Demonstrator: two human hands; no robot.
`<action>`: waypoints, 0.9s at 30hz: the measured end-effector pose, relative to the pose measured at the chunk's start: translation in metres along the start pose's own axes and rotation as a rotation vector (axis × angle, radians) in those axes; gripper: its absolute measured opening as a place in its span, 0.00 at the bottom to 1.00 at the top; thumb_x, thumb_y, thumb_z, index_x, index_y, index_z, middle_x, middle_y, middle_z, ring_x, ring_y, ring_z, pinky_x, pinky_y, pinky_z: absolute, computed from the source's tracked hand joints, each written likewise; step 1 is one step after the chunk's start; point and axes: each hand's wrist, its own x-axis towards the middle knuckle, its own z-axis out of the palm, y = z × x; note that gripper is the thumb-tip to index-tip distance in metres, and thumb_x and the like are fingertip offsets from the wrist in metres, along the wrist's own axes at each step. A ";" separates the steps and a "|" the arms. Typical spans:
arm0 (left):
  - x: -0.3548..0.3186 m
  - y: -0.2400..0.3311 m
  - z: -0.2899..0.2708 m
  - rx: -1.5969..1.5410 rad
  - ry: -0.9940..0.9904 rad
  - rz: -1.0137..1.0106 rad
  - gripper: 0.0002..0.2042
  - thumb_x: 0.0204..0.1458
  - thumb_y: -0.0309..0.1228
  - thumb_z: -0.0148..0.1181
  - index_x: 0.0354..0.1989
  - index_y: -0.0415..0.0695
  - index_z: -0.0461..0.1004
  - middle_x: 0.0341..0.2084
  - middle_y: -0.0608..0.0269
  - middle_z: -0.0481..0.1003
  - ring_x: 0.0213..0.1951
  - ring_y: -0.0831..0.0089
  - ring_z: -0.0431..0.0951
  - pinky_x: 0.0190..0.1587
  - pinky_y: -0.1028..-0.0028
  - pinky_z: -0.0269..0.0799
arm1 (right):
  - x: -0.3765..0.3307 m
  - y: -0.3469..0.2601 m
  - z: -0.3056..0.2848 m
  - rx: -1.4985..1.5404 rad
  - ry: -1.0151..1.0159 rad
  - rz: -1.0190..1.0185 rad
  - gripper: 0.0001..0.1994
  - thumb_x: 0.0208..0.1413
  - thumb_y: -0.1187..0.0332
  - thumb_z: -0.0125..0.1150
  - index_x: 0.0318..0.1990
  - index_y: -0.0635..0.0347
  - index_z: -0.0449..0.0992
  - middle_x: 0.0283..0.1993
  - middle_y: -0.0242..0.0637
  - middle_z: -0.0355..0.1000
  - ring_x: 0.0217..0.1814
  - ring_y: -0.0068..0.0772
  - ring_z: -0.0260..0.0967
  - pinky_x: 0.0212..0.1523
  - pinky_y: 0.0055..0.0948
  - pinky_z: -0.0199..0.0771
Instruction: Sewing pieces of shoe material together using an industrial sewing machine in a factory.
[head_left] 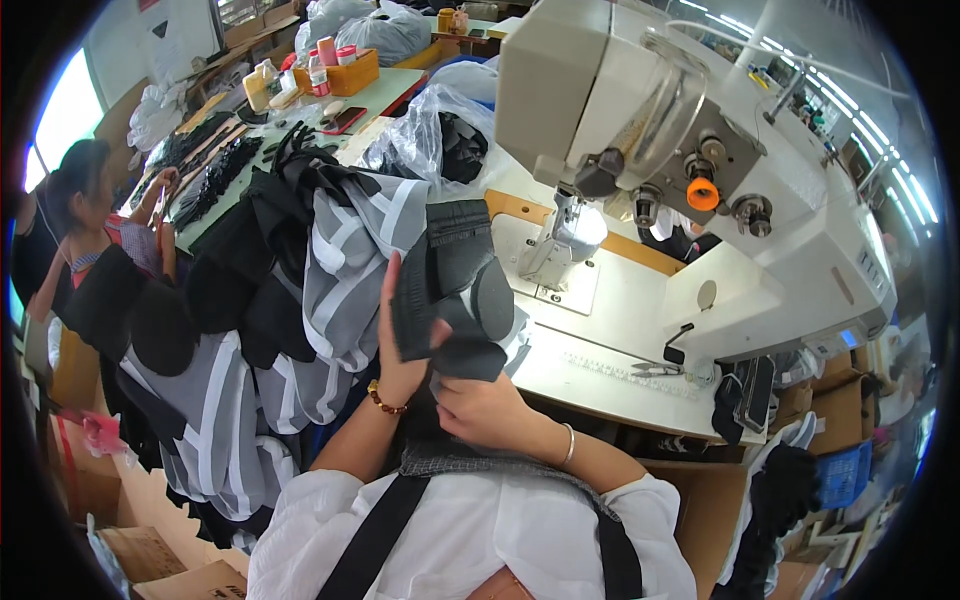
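Black fabric piece (460,265) in part-closed hands (482,412)

Bright ceiling lamps (838,91), warped dark-rimmed edges

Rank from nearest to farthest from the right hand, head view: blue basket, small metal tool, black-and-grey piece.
1. Black-and-grey piece: held at the right hand.
2. Small metal tool: rightward, on the machine table.
3. Blue basket: far right, beyond the table.
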 end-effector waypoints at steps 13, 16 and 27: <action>0.035 0.023 -0.045 -0.449 0.019 -0.202 0.30 0.56 0.29 0.66 0.66 0.33 0.63 0.44 0.60 0.78 0.46 0.68 0.80 0.54 0.68 0.75 | -0.119 0.057 -0.096 -0.438 0.276 0.576 0.10 0.48 0.75 0.61 0.40 0.63 0.79 0.42 0.41 0.75 0.45 0.45 0.72 0.44 0.40 0.74; 0.029 0.013 -0.040 -0.484 -0.242 -0.265 0.35 0.56 0.30 0.63 0.70 0.37 0.56 0.47 0.56 0.77 0.49 0.66 0.79 0.58 0.67 0.71 | -0.181 0.079 -0.117 -0.726 0.279 0.806 0.16 0.47 0.75 0.63 0.47 0.59 0.80 0.49 0.39 0.73 0.53 0.45 0.69 0.49 0.41 0.72; 0.036 0.047 0.113 -0.714 -0.548 -0.697 0.13 0.57 0.20 0.58 0.50 0.40 0.70 0.48 0.53 0.77 0.51 0.67 0.77 0.57 0.69 0.71 | -0.244 0.119 -0.134 -0.771 0.371 1.011 0.15 0.45 0.68 0.70 0.43 0.56 0.80 0.43 0.39 0.70 0.49 0.45 0.69 0.47 0.42 0.71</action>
